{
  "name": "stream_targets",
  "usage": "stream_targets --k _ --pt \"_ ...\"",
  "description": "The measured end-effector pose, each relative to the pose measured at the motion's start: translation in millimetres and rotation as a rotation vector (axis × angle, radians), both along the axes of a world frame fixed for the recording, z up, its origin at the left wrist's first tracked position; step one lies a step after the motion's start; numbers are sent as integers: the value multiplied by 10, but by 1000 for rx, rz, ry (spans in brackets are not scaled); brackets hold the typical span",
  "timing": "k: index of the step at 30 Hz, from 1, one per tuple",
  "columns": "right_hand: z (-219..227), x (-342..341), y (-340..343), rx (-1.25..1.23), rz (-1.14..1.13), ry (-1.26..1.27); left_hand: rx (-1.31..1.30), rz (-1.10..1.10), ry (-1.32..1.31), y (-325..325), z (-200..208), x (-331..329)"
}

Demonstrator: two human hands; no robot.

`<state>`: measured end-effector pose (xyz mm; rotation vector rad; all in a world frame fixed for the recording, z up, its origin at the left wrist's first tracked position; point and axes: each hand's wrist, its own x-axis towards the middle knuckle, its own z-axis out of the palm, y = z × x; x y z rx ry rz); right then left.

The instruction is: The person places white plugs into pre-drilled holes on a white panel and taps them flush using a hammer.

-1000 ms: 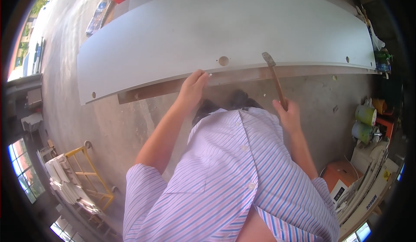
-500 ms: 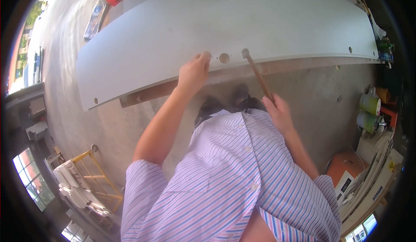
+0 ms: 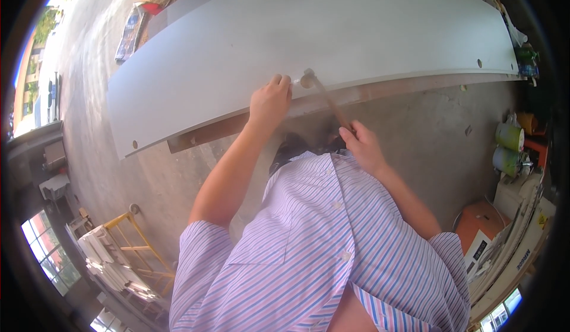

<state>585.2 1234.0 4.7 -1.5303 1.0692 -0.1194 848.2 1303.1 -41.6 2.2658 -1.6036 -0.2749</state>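
Observation:
A long white panel point(image 3: 380, 32) lies in front of me, with small round holes near its ends and a larger hole along its near edge. My right hand point(image 3: 363, 149) is closed around the wooden handle of a hammer point(image 3: 333, 106), whose head is over or beside the larger hole. To the left of that, my left hand point(image 3: 271, 101) rests near the panel's edge, thumb and fingers pinched together. A small shiny bit point(image 3: 295, 81) shows at its fingertips, too small and blurred to name. The hammer head covers part of the hole.
Beneath the panel runs a brown support bar point(image 3: 208, 135). A yellow metal frame point(image 3: 135, 247) and stacked white strips point(image 3: 107, 255) stand at the lower left. Green cans point(image 3: 508, 136) and an orange-brown object point(image 3: 478, 220) are at the right. A printed bag point(image 3: 129, 32) lies beyond the panel.
My right hand has swung the hammer left, so its head has gone from right of the larger hole to the hole itself. My left hand stays pinched at nearly the same spot.

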Motion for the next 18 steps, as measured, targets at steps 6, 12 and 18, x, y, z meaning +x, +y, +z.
stream_targets --k 6,12,18 --pt "-70 75 19 154 -4 -27 -33 -4 7 30 12 -5" --pt "-100 174 58 -280 136 40 -36 39 11 21 0 -31" --pt "93 205 93 -383 79 -125 -33 66 43 29 -5 -51"
